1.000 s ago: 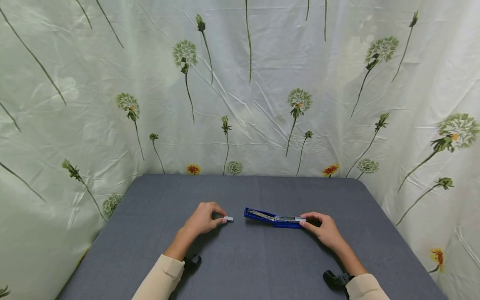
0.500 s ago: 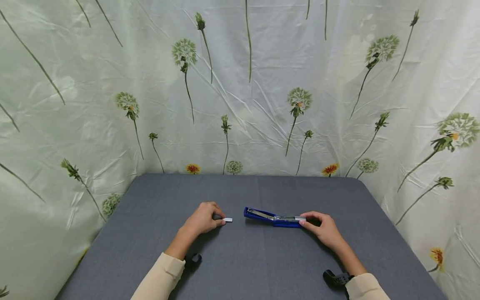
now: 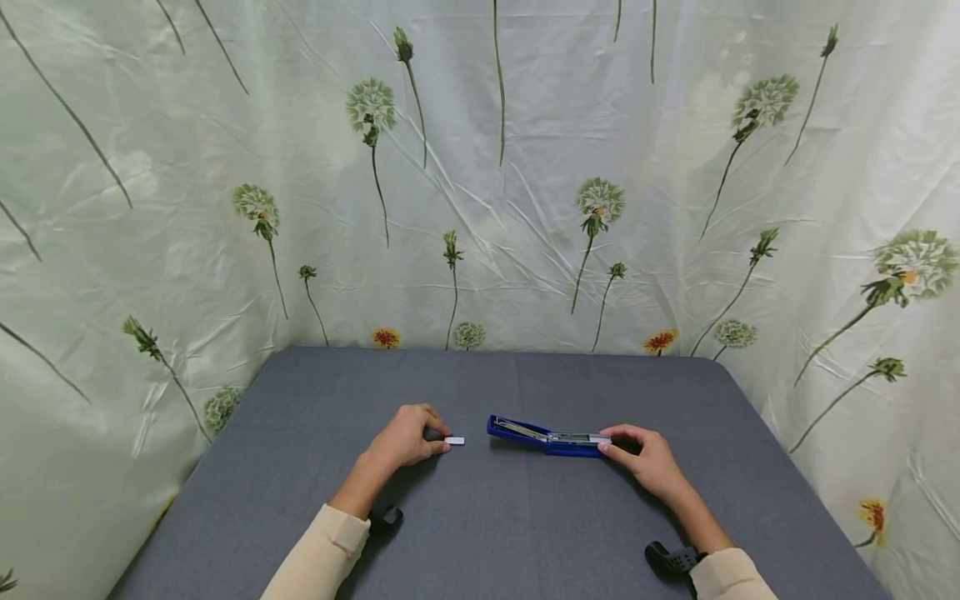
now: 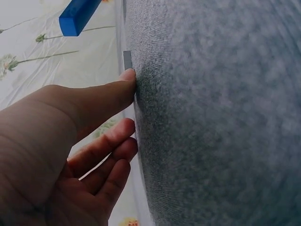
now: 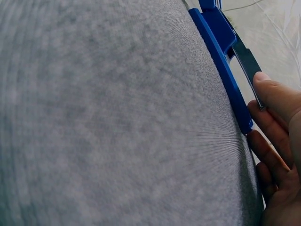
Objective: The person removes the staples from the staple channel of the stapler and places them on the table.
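Grey table (image 3: 525, 533): left hand (image 3: 405, 439) apparently touching staple strip (image 3: 454, 440).

Soft even light — blurred wrist views

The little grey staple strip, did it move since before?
Hardly. The staple strip crept a tiny bit toward the left hand, away from the blue stapler, which stayed put.

No readable text, label, brand, number or sign anywhere: none on stapler (image 3: 547, 436), table (image 3: 480, 517) or flowered curtain (image 3: 525, 167).
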### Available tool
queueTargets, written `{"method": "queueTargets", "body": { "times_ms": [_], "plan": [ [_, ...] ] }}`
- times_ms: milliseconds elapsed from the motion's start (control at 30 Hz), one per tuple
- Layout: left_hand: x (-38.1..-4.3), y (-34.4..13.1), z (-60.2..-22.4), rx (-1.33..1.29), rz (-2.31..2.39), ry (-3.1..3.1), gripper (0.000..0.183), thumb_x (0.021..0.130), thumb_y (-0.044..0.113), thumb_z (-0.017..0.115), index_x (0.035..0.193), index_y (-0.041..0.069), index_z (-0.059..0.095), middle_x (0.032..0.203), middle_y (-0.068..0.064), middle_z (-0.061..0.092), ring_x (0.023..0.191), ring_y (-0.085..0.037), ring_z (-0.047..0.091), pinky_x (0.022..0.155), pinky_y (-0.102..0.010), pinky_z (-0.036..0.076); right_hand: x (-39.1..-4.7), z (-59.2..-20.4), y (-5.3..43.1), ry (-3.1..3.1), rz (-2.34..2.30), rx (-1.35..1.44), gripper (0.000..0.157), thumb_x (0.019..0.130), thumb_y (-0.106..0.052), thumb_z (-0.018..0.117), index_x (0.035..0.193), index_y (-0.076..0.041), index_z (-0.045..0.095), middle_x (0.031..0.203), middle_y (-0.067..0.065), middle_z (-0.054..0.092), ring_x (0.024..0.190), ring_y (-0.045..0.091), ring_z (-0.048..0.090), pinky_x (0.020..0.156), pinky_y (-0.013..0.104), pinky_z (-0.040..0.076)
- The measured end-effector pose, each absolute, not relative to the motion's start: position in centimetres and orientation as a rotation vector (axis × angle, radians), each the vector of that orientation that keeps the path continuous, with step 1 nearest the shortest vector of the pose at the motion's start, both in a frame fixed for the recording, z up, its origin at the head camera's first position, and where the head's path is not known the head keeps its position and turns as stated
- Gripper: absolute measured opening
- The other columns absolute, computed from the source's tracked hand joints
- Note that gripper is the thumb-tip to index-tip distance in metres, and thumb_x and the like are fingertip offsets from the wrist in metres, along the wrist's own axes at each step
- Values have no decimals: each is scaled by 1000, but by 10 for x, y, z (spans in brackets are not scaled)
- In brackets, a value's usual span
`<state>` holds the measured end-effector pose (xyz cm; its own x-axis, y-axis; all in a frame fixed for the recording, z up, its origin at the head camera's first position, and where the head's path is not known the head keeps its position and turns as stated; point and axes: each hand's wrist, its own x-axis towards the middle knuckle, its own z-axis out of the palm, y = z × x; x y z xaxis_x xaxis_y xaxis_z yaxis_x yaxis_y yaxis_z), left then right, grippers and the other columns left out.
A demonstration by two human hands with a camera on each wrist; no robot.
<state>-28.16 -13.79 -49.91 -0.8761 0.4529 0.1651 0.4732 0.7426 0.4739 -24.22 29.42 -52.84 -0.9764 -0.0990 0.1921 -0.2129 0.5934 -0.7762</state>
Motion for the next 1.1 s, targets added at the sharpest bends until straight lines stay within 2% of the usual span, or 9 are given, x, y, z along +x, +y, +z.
{"method": "queueTargets", "body": {
  "times_ms": [300, 533, 633, 1100],
  "plan": [
    [-282, -140, -502, -745, -821, -2898, 18, 83, 21, 88, 100, 16, 84, 105, -1, 74, 102, -24, 69, 92, -48, 57, -242, -526, 292, -2702, 1331, 243, 24, 93, -31, 78, 112, -17, 78, 110, 1, 76, 95, 4, 62, 85, 27, 50],
    [-277, -139, -505, -699, -902, -2831, 46, 82, 35, 88, 121, 12, 77, 116, -5, 75, 112, -28, 69, 99, -50, 54, -242, -525, 294, -2712, 1332, 241, 24, 93, -32, 78, 112, -17, 78, 110, 2, 76, 95, 3, 61, 85, 25, 50],
    [-277, -138, -504, -651, -967, -2804, 52, 83, 41, 86, 126, 14, 74, 120, -4, 74, 114, -27, 68, 98, -49, 54, -242, -525, 294, -2715, 1338, 234, 25, 93, -32, 78, 112, -16, 78, 111, 2, 76, 94, 3, 61, 84, 24, 49],
    [-279, -107, -483, -608, -1087, -2702, 51, 90, 48, 78, 133, 23, 70, 129, 0, 70, 117, -23, 66, 98, -48, 55, -241, -525, 292, -2715, 1335, 231, 25, 93, -31, 78, 113, -15, 77, 111, 3, 76, 96, 4, 62, 85, 25, 50]
  ]
}}
